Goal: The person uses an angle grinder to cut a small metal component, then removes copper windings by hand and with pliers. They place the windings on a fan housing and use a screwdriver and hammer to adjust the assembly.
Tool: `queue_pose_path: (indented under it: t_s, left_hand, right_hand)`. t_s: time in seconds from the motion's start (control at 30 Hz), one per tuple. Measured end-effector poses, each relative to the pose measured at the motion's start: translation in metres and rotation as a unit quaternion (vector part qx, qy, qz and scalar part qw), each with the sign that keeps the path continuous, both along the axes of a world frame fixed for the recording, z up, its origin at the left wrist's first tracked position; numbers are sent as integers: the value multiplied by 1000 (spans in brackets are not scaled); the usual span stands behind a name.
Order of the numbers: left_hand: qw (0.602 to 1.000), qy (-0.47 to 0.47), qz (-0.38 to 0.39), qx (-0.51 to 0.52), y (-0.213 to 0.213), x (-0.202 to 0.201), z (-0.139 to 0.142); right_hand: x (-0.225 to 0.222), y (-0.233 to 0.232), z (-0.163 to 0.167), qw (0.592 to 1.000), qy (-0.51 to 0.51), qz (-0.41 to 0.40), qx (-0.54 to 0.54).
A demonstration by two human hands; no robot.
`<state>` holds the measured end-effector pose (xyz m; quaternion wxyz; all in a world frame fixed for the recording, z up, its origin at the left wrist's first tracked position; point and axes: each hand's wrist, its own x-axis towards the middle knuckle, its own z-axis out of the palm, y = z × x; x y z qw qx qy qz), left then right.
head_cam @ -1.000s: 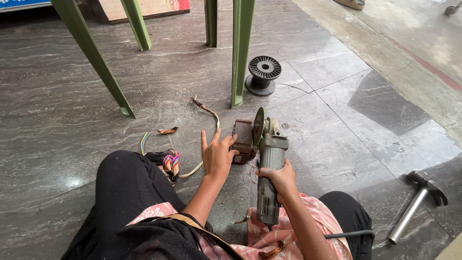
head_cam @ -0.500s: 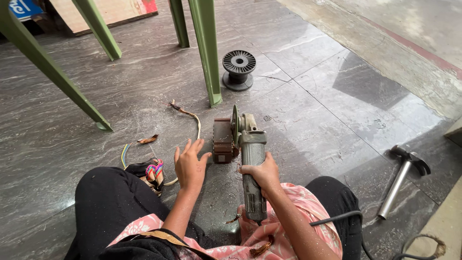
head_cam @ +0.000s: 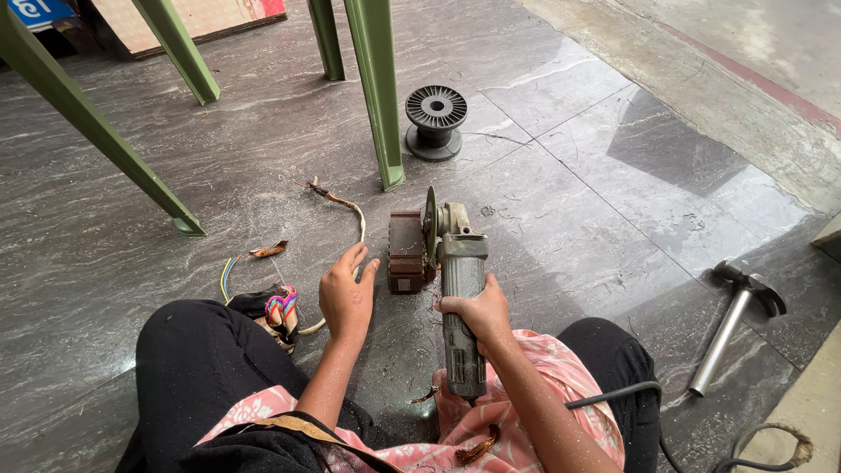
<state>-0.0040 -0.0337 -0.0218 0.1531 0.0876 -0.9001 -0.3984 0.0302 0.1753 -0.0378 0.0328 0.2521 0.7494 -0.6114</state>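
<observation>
My right hand [head_cam: 477, 314] grips the grey body of an angle grinder [head_cam: 457, 289], whose disc [head_cam: 431, 221] stands on edge against a brown rectangular metal block [head_cam: 406, 251] lying on the dark stone floor. My left hand [head_cam: 345, 293] hovers just left of the block, fingers spread, holding nothing. A bundle of coloured wires [head_cam: 282, 308] lies by my left knee, with a frayed wire [head_cam: 337, 203] curving away across the floor.
Green chair legs [head_cam: 378, 96] stand ahead, with a black empty spool [head_cam: 435, 120] beside them. A hammer with a metal handle [head_cam: 729, 324] lies on the right. The grinder's black cord [head_cam: 613, 396] trails over my right leg. A raised concrete strip [head_cam: 701, 79] runs along the right.
The view has shifted, so everything sits further right and lower in frame. My left hand has come off the block and drawn back to its left. The grinder stays against the block.
</observation>
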Motion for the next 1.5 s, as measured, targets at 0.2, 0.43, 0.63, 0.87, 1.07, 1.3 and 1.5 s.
queue_pose_path:
  t_s: [0.2,0.43,0.63,0.87,1.07,1.3,1.5]
  left_hand:
    - [1000,-6,23,18,-2,-3,-3]
    - [999,-23,39,29,-3,-3,-6]
    - [999,9,27,29,-2,-2,-3]
    - [992,-63,-25,110,-4,-19,-35]
    - [962,-72,-102,244,11,-46,-72]
    - [937,-120,-103,312,18,-33,-62]
    - [947,-101,-101,287,22,-21,-58]
  right_hand:
    - [1,-1,0,1000,1,-2,11]
    - [1,-1,2,1000,-9,1,7]
    - [-3,0,4,1000,-13,6,21]
    - [-4,14,13,985,90,-35,-141]
    - [1,33,13,975,116,-42,-182]
    - [12,29,15,982,43,-35,-180]
    - [21,32,18,979,30,-32,-197]
